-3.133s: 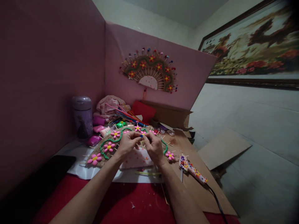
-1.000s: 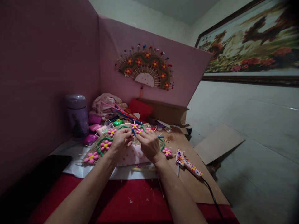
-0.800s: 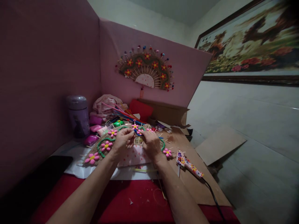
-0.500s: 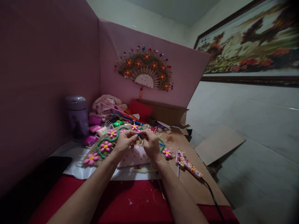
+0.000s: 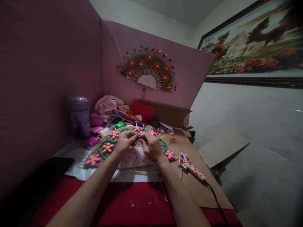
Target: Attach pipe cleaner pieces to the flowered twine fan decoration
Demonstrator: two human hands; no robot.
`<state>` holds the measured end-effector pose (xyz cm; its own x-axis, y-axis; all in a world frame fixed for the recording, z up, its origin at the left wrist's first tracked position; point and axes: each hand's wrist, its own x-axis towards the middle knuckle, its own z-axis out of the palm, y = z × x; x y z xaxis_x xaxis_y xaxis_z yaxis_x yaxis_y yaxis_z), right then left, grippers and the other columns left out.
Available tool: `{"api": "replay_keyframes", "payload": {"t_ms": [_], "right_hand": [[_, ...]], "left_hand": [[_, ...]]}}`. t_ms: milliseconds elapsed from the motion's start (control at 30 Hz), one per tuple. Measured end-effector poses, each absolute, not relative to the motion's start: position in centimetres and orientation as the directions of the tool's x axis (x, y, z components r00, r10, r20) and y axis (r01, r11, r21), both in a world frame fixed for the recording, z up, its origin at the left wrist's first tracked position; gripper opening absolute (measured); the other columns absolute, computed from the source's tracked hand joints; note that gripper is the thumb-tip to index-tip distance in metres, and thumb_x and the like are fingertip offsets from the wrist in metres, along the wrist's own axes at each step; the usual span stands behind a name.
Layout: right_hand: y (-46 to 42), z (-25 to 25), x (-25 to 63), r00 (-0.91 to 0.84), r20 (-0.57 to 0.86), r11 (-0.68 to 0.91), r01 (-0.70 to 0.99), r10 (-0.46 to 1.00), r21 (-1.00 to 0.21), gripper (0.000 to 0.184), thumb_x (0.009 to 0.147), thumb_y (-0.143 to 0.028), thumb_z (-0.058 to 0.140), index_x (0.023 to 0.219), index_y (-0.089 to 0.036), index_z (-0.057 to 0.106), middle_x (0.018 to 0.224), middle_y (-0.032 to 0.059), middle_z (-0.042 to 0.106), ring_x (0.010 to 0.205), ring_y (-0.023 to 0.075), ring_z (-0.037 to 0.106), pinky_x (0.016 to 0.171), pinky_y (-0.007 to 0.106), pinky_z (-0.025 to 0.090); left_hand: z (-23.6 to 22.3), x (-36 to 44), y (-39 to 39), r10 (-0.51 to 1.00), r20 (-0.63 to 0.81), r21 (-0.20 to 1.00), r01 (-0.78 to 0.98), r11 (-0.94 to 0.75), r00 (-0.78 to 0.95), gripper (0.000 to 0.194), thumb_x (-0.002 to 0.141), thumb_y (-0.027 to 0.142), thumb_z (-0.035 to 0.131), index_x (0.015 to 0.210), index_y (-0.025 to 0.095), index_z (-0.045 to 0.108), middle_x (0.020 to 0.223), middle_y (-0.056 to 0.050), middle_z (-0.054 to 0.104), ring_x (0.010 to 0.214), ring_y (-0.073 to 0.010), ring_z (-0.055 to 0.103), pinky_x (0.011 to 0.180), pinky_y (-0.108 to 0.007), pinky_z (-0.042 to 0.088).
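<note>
Just between the fingers (image 5: 131, 135), a blue strand (image 5: 138, 136)

The red cloth (image 5: 132, 197) offers passage; the lower fan (image 5: 132, 157) obstructs beyond it.

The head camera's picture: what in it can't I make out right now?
All in the head view:
Blue strip: mostly covered by the left hand and right hand, so its shape is unclear.
Lower fan: its middle is partly hidden by both hands.
Framed picture: cut off by the top and right edges.
Black cord: its far end leaves the bottom edge.
Purple bottle: print too dark and small.
</note>
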<state>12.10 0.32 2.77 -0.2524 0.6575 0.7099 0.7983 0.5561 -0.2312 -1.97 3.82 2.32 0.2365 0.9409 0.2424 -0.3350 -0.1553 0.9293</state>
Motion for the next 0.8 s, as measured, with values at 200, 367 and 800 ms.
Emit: {"api": "replay_keyframes", "payload": {"t_ms": [200,367,800], "right_hand": [[0.5,2.9,12.4,-0.340,0.678,0.504,0.862,0.652,-0.053,0.015,0.081,-0.010,0.044,0.081,-0.019,0.056,0.078,0.0040,0.060,0.073,0.0171,0.052,0.063,0.026,0.032],[0.7,2.8,12.3,-0.398,0.655,0.501,0.865,0.643,0.034,0.013,0.079,-0.010,0.046,0.079,-0.018,0.056,0.076,0.0049,0.059,0.073,0.0184,0.050,0.065,0.028,0.031],[-1.2,2.8,11.1,-0.239,0.890,0.525,0.851,0.389,-0.001,0.032,0.086,-0.015,0.043,0.116,-0.021,0.056,0.113,0.0093,0.060,0.109,0.0237,0.048,0.096,0.042,0.032]], "left_hand": [[2.6,-1.7,3.5,0.945,0.263,0.944,-0.256,-0.210,0.194,0.025,0.056,0.032,0.073,0.065,0.013,0.059,0.050,0.004,0.054,0.035,-0.0063,0.043,0.034,-0.019,0.035],[2.6,-1.5,3.4,0.933,0.320,0.942,-0.158,-0.296,0.164,0.019,0.058,0.026,0.070,0.058,0.014,0.055,0.047,0.005,0.049,0.038,-0.0042,0.039,0.035,-0.016,0.029],[2.6,-1.6,3.3,0.989,0.121,0.774,-0.632,-0.039,0.087,0.036,0.048,0.029,0.080,0.064,0.014,0.053,0.048,0.007,0.047,0.038,-0.0027,0.036,0.035,-0.015,0.025]]}}
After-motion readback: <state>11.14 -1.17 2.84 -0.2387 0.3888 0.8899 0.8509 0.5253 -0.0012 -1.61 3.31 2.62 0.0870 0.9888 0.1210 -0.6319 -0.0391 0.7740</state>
